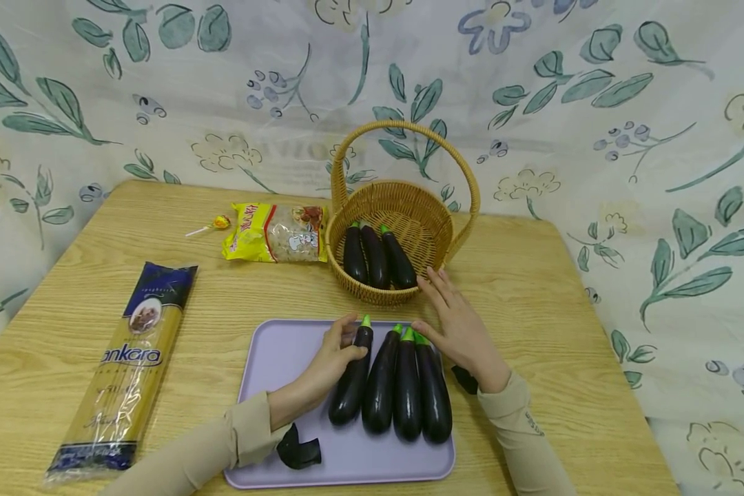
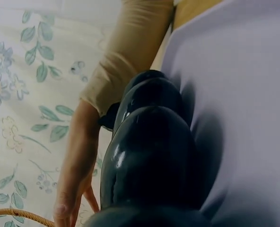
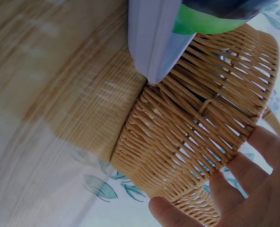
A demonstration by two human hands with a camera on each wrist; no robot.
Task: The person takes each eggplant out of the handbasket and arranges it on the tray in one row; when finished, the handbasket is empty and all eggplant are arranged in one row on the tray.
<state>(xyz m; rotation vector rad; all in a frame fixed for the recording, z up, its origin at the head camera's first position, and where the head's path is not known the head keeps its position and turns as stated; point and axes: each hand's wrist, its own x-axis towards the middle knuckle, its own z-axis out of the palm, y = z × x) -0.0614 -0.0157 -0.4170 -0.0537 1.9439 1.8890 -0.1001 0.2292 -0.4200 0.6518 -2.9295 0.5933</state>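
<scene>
My left hand [image 1: 330, 358] holds the leftmost eggplant [image 1: 349, 393] near its green stem, thumb across the neck. That eggplant lies on a lilac tray [image 1: 347, 475], beside several others, including an eggplant [image 1: 432, 396] at the right end. Their rounded dark ends [image 2: 149, 156] line up in the left wrist view. With fingers extended, my right hand [image 1: 461, 331] is at the front right rim of a wicker basket [image 1: 378, 296]; in the right wrist view its fingertips [image 3: 265, 139] appear against the weave. Three eggplants, one of them an eggplant [image 1: 375, 258] in the middle, lie inside the basket.
At left lies a spaghetti pack [image 1: 133, 355]. A yellow food bag [image 1: 279, 233] touches the basket's left side, with a lollipop [image 1: 220, 222] beyond it. The tall basket handle [image 1: 409, 127] arches upward. A floral cloth [image 1: 223, 89] hangs behind the wooden table [image 1: 533, 289].
</scene>
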